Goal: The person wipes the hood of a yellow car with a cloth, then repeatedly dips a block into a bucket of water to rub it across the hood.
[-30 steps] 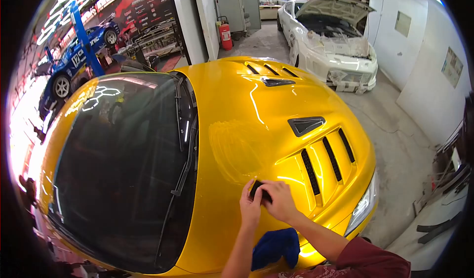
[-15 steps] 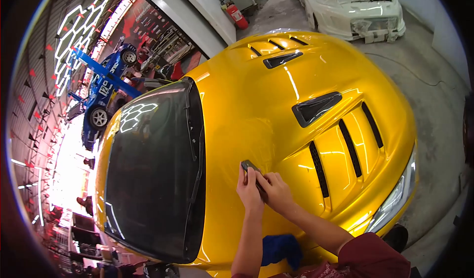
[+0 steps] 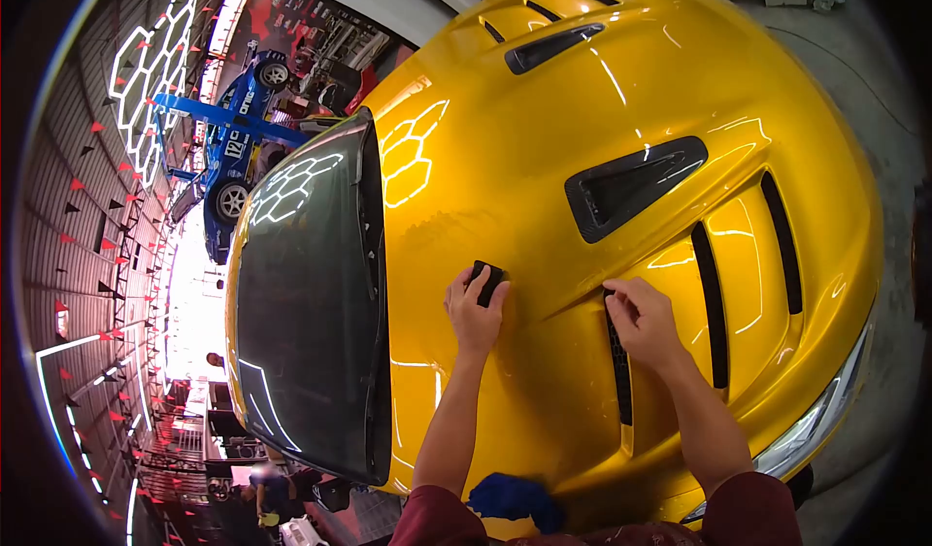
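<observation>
Left hand (image 3: pixel 472 321): fingers and thumb clamped on a small black block (image 3: pixel 489 282)
Black block: over the yellow hood (image 3: pixel 515 148), between the windshield (image 3: pixel 306 323) and the vent slots
Right hand (image 3: pixel 645 325): fingers curled in toward the thumb, above the upper end of the nearest vent slot (image 3: pixel 621 376); cannot tell whether it grips anything
Blue cloth (image 3: pixel 515 502): bunched by the near edge of the hood, between the maroon sleeves (image 3: pixel 439 519)
</observation>
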A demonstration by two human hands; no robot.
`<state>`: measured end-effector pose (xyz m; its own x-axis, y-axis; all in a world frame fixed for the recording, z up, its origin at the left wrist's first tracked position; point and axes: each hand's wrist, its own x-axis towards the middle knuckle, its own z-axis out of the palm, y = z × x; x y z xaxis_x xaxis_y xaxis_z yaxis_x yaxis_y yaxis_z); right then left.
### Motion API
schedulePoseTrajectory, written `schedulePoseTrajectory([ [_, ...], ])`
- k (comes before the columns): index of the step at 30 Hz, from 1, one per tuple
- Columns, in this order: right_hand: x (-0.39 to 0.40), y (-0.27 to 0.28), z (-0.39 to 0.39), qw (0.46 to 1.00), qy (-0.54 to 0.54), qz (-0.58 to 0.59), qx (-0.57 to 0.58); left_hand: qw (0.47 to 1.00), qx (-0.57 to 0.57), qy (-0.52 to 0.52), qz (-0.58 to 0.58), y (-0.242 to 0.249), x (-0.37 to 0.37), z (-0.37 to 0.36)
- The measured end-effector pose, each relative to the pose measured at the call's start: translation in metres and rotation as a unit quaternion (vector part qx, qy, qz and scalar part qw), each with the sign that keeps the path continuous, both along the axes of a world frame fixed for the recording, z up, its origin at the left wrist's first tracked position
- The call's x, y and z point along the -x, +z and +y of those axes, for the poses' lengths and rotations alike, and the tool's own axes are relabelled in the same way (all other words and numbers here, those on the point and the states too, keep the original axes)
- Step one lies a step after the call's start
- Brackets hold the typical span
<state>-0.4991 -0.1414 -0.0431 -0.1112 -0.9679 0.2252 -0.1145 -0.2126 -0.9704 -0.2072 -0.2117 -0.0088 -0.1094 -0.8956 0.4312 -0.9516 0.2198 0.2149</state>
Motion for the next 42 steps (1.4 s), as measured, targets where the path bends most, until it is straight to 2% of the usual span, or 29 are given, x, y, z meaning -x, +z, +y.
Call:
schedulePoseTrajectory([
  [2,-0.006,0.006,-0.001,0.995,-0.046,0.057,0.063,1.0,-0.001,0.012,-0.01,-0.003,-0.002,-0.005],
  [5,-0.003,0.01,0.008,0.988,-0.006,0.125,0.09,1.0,-0.002,-0.003,0.031,-0.011,-0.002,-0.038],
  [9,-0.002,0.013,0.01,0.984,0.011,0.159,0.078,1.0,-0.001,0.023,0.009,-0.012,0.011,-0.092],
  [11,0.002,0.017,0.01,0.981,0.006,0.177,0.077,1.0,0.011,0.009,0.002,-0.011,0.026,-0.075],
  [14,0.003,0.023,0.013,0.984,0.0,0.158,0.079,0.999,0.037,-0.028,0.003,-0.016,0.032,-0.057],
  [18,0.003,0.028,0.019,0.985,0.023,0.153,0.072,0.997,0.009,0.079,-0.023,-0.015,0.027,-0.1],
  [21,0.002,0.025,0.013,0.984,0.011,0.159,0.083,0.998,0.03,0.044,-0.027,-0.015,0.046,-0.076],
  [24,0.0,0.025,0.021,0.985,0.019,0.158,0.071,0.996,0.003,0.091,-0.014,-0.015,0.013,-0.11],
  [27,0.003,0.026,0.012,0.985,0.015,0.151,0.076,0.998,0.037,0.013,-0.044,-0.021,0.029,-0.087],
  [31,0.0,0.027,0.018,0.987,0.034,0.145,0.06,0.997,0.02,0.065,-0.022,-0.02,0.02,-0.114],
  [35,-0.001,0.022,0.017,0.986,0.035,0.15,0.063,0.999,0.043,-0.004,-0.026,-0.024,0.027,-0.09],
  [39,0.0,0.025,0.019,0.98,0.048,0.179,0.068,0.998,0.041,0.03,-0.043,-0.024,0.019,-0.112],
  [42,-0.003,0.021,0.013,0.98,0.026,0.181,0.079,0.998,0.061,0.0,-0.031,-0.024,0.02,-0.114],
])
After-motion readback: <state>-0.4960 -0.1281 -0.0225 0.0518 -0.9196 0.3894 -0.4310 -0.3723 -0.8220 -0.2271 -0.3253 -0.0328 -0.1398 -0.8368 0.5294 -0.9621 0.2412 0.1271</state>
